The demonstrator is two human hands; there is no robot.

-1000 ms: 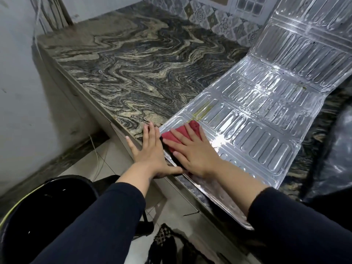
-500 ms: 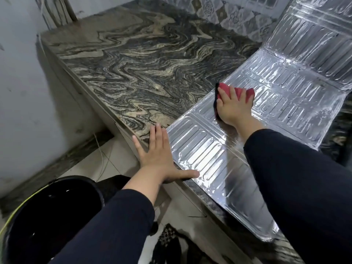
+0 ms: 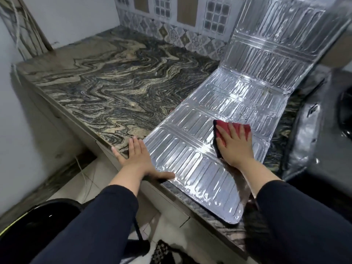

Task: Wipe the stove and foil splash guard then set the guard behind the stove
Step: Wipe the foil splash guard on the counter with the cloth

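Foil splash guard [image 3: 209,145] lies flat on counter [image 3: 114,88], near end overhanging; right hand [image 3: 235,147], fingers flat, presses red cloth [image 3: 237,128], left hand [image 3: 138,159] flat pins near-left edge: hard strokes may crease foil.

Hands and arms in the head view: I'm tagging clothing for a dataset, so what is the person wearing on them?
Both arms are covered by long, close-fitting dark navy sleeves that end at the forearm, short of the wrists. The left hand and right hand are bare: no gloves, and no rings, watch or bracelets are visible. The sleeves are plain, with no visible pattern, logo or cuff trim.
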